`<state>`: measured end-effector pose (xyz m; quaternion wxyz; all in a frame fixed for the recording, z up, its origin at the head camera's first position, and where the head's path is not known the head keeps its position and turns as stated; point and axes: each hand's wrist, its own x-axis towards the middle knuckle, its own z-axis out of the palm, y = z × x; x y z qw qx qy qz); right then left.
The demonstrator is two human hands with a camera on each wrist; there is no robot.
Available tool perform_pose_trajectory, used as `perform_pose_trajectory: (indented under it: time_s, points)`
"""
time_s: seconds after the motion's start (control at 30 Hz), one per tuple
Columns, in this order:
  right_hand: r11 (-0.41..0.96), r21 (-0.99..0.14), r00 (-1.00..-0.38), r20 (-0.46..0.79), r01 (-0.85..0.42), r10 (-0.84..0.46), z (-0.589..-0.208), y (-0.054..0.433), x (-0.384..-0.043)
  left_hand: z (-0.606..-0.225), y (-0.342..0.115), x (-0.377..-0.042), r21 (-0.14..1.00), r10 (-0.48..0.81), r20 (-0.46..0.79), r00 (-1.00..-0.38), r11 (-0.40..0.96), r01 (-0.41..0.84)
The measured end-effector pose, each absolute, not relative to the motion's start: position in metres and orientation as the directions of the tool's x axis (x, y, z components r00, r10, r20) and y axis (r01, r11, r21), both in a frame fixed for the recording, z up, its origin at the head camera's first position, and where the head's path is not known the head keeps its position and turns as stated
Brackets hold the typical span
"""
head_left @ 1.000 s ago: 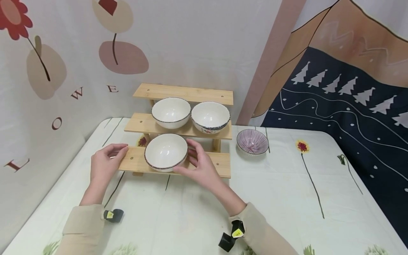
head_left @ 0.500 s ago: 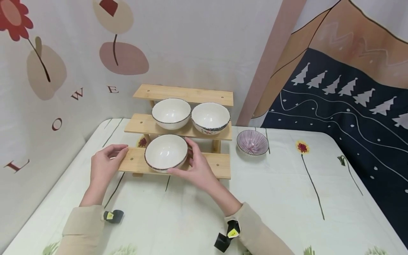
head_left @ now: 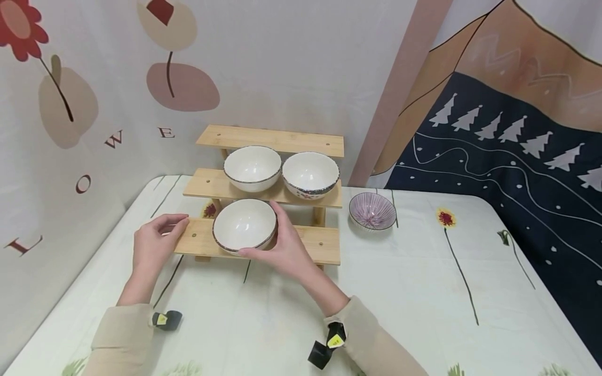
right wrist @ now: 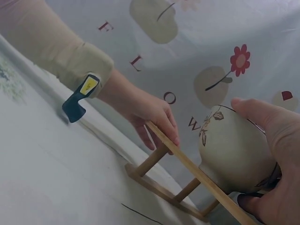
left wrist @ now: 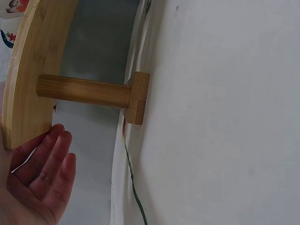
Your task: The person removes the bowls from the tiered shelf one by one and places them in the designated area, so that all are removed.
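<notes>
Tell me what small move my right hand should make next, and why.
Probably ease the bowl on the lowest shelf a little left: your right hand grips it near the shelf's middle, your left hand holds the shelf's left end, and the small purple bowl on the table might then fit beside it.

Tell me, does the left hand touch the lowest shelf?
Touching: the right wrist view shows the left hand pinching the lowest shelf at its end.

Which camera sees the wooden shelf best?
Head view, because all three tiers of the wooden shelf show. Left wrist catches only a board's end and a post; right wrist, one board edge-on plus posts.
</notes>
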<state>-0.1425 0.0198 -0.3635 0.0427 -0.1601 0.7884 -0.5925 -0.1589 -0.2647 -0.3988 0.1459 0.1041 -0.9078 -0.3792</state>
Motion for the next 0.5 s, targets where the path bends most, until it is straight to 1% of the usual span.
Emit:
perform_pose_trajectory:
  time_s: [0.27,0.5]
  points:
    - [0.233,-0.951,-0.947,0.13,-0.203,-0.292,-0.3635,0.0144,-0.1426,-0.3987,-0.265,-0.1588,0.72,-0.296,0.193,-0.935,0.691,-0.07]
    - [0.269,-0.941,-0.954,0.129,-0.204,-0.271,-0.3637,0.0105,-0.1419,-0.3986,-0.265,-0.1587,0.723,-0.296,0.188,-0.937,0.687,-0.072]
